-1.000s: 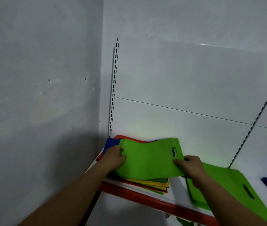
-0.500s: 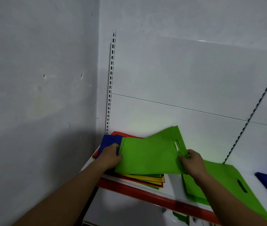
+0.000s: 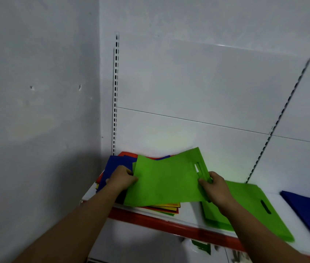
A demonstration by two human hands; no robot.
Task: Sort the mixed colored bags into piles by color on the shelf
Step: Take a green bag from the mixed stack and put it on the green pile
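Green bag [image 3: 165,184] lay between the grips over the mixed stack [image 3: 116,164]: left grip [image 3: 121,178] pinched its left edge, right grip [image 3: 215,186] pinched its handle end; both forearms extended forward.

Dim, bluish light — soft shadows, right edge blurred.

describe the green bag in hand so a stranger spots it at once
On the red-edged shelf, find the mixed stack in the left corner. The held green bag arches over it, gripped by the left hand and right hand; the other green bag lies flat further right.
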